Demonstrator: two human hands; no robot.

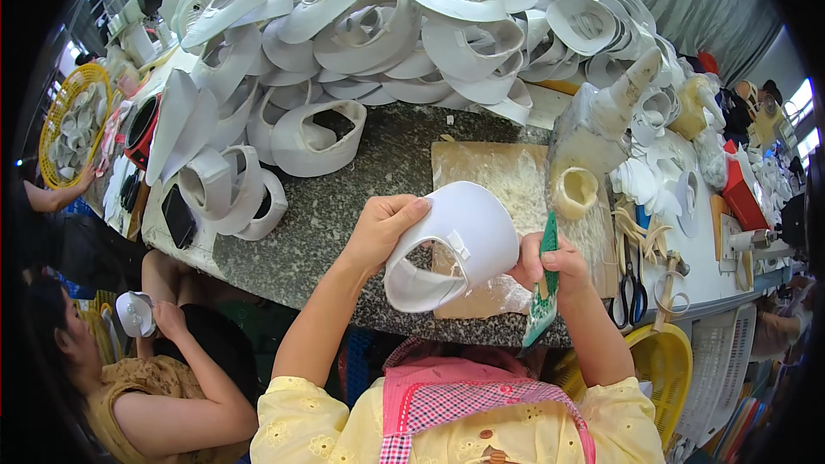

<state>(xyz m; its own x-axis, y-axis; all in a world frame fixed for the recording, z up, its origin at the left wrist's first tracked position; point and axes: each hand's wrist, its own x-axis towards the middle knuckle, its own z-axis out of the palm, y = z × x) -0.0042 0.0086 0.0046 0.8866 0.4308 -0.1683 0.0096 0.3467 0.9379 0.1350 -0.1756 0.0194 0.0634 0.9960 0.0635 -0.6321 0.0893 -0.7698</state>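
The left hand [382, 228] pinches the visor [488, 222] by its left edge, above the board [449, 163]; the right hand [563, 271] has its fingers wrapped round the green tool [542, 314]. A light pinch should spare the brim creases; the tool's blade is best angled clear.

Perched on the head of the worker [301, 421] beside me, a fisheye camera looks steeply down and forward: apron [481, 399] at the near edge, left hand [387, 228] and right hand [557, 271] close below, then desk [344, 215], with the curtain [696, 4] far right.
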